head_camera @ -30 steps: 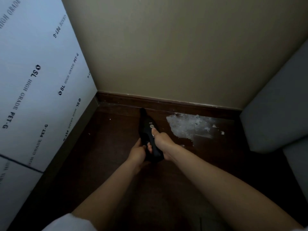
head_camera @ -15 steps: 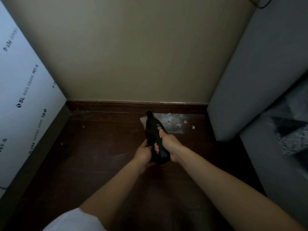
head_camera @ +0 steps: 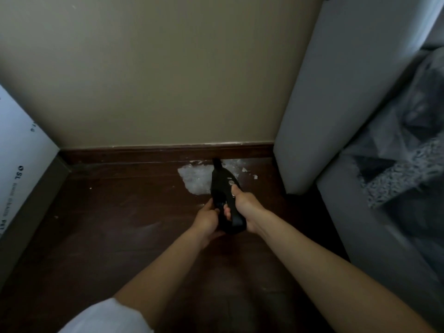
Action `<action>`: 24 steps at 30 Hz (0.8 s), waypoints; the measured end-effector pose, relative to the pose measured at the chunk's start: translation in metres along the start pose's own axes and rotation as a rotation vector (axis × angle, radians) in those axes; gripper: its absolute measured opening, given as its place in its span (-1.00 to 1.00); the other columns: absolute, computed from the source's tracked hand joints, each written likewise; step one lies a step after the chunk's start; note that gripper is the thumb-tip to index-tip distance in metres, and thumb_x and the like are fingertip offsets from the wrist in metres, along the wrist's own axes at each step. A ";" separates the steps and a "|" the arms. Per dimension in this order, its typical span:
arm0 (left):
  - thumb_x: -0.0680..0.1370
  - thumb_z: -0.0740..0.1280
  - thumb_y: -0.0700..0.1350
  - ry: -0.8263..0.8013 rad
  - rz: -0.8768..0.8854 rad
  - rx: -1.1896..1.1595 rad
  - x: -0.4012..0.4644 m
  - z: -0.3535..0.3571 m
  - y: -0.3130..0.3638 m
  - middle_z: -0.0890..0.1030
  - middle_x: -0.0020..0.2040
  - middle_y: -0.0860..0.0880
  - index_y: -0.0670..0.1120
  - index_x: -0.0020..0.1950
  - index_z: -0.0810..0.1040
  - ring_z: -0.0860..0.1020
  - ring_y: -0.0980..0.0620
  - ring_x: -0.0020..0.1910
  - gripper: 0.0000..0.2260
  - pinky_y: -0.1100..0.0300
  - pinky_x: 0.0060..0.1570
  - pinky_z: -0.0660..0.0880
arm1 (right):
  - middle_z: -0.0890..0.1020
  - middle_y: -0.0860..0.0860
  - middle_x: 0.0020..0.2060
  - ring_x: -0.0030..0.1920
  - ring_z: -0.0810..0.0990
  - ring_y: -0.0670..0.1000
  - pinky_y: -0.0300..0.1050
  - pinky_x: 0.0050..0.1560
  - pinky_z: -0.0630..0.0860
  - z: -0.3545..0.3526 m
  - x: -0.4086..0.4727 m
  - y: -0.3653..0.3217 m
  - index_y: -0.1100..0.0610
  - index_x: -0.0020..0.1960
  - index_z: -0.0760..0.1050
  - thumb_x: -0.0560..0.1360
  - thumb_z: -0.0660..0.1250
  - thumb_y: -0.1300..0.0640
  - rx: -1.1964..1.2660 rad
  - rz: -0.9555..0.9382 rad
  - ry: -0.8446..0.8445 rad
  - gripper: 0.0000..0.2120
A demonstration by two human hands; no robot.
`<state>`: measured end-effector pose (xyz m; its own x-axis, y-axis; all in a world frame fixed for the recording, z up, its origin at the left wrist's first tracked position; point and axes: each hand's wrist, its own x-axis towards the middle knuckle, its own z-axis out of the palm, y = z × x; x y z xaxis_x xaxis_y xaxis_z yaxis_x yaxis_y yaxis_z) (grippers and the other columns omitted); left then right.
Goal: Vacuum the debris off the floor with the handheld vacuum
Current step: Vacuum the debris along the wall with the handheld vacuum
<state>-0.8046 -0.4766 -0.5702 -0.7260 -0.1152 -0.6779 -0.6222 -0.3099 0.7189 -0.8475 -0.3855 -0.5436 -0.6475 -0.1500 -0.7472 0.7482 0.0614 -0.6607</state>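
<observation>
the handheld vacuum (head_camera: pixel 224 188) is a slim black tool, wide at the body and tapering forward to a narrow nozzle. its top face carries a small round silvery button, with a second small pale mark just behind it. the rear end is a broad, rounded black grip. it is held low over the dark brown floor (head_camera: pixel 108 224), angled forward and down, with the nozzle tip at the foot of the dark wooden baseboard (head_camera: pixel 156 153), over the debris (head_camera: pixel 197 179).

the debris is a pale, whitish patch lying on the floor against the baseboard, partly hidden behind the vacuum, with a few small loose white flecks to its right and scattered specks further left.

the right hand (head_camera: pixel 245 207) is wrapped around the rear grip, thumb lying along the top just behind the button. the left hand (head_camera: pixel 207 218) has its fingers curled onto the left side of the vacuum's body, supporting it.

a beige wall (head_camera: pixel 156 68) rises behind. a white printed panel (head_camera: pixel 16 164) leans at the left, and grey upholstered furniture (head_camera: pixel 324 104) stands at the right, with crumpled clear plastic (head_camera: pixel 403 152) on it.
</observation>
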 end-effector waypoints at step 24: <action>0.64 0.04 -0.37 -0.102 -0.010 0.062 0.006 0.049 -0.011 0.56 -0.12 -0.06 0.01 0.56 0.19 0.53 0.01 -0.20 -0.48 0.21 -0.37 0.56 | 0.54 0.09 -0.39 -0.48 0.49 -0.03 -0.22 -0.47 0.47 -0.051 -0.010 0.007 0.30 0.11 0.47 0.63 0.10 -0.10 0.049 -0.037 0.119 -0.55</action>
<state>-0.8170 -0.4275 -0.5749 -0.7440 -0.0152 -0.6680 -0.6438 -0.2514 0.7227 -0.8433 -0.3334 -0.5450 -0.6850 -0.0330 -0.7278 0.7280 0.0098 -0.6855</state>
